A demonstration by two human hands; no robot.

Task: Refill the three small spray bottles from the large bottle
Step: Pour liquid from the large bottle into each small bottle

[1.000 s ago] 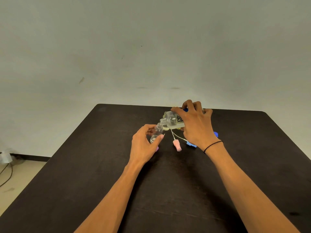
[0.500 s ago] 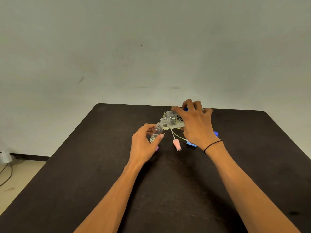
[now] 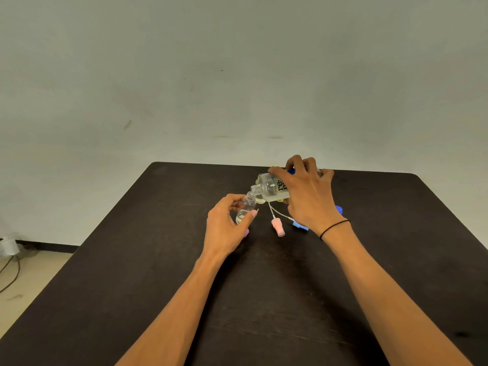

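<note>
Right hand (image 3: 307, 196) grips tipped large bottle (image 3: 270, 187); at its 8 o'clock, left hand (image 3: 227, 224) pinches small spray bottle (image 3: 245, 207). Pink sprayer (image 3: 277, 227), blue sprayer (image 3: 299, 225) nearby; further items, possibly bottles, hidden behind.

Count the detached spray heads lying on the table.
2 clearly: a pink spray head right of the small bottle, a blue spray head by the right hand. That hand may hide others.

Dark wood-grain desk (image 3: 264, 299), rounded far corners, set against a pale wall. Lying on it: pink spray cap (image 3: 277, 226) with white dip tube, blue spray cap (image 3: 300, 225) just beside it, another blue piece (image 3: 339, 208) further right, partly hidden.
</note>
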